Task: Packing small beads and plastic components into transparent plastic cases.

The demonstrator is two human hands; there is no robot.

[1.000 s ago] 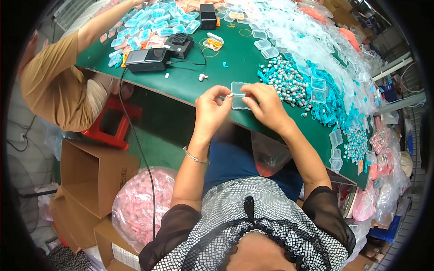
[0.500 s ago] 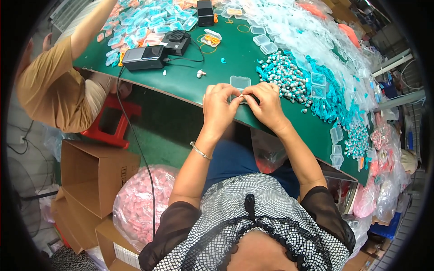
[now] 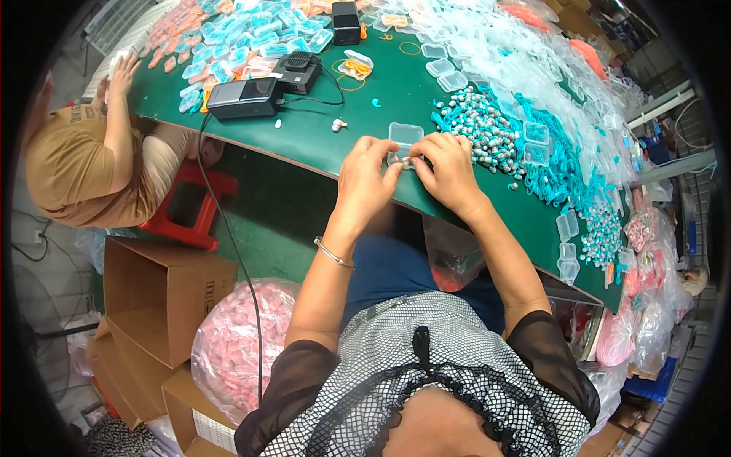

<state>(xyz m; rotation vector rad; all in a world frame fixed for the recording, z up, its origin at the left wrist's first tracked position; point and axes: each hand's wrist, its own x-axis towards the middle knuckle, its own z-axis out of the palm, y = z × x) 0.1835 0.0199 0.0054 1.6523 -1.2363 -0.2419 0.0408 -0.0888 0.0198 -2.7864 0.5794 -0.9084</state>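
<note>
At the table's near edge lies a small clear plastic case (image 3: 406,132), its lid tipped back from me. My left hand (image 3: 363,177) curls at the case's left side, thumb and fingers at its rim. From the right, my right hand (image 3: 449,171) reaches in with thumb and forefinger drawn together at the case. Small pale pieces show between the fingertips, partly covered by them. Right of my hands lies a heap of grey-white earplugs (image 3: 491,129) with teal cords (image 3: 552,179). A loose pale earplug (image 3: 337,125) rests to the left.
Clear cases (image 3: 487,46) are piled at the back right. Filled teal and orange cases (image 3: 255,34) cover the back left, near black devices (image 3: 244,97) with a trailing cable. Another person (image 3: 84,164) sits at left. Cardboard boxes (image 3: 164,293) and a bag of pink pieces (image 3: 244,335) stand below.
My fingertips have moved slightly apart and down into the case, where they met above it before. The other person's arm has drawn back from the pile toward the table's left edge.
</note>
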